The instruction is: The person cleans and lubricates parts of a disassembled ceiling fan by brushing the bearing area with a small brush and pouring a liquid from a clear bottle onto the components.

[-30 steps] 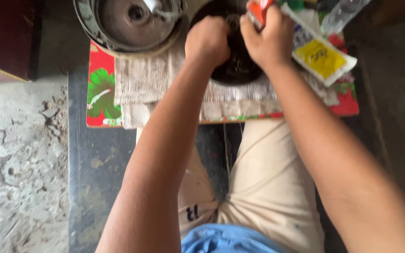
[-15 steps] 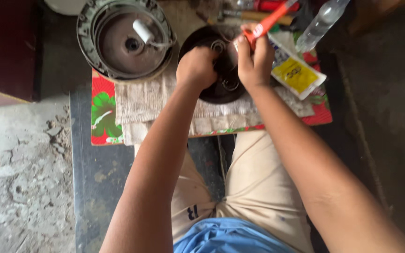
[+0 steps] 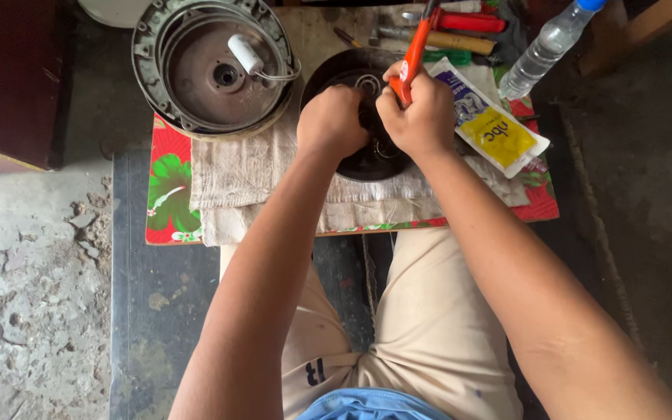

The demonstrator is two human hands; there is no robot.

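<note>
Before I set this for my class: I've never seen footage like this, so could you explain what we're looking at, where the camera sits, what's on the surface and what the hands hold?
There is no machine here: a person works with two bare hands. The single picture comes from a camera worn on the head, looking down past the arms and lap. The left hand is closed in a fist on a dark round metal part. The right hand grips a tool with an orange handle over that part. Both lie on a pale cloth over a red flowered board. Beside them sit a larger round metal housing, a flat packet with a yellow label, a clear plastic bottle and more tools.
</note>
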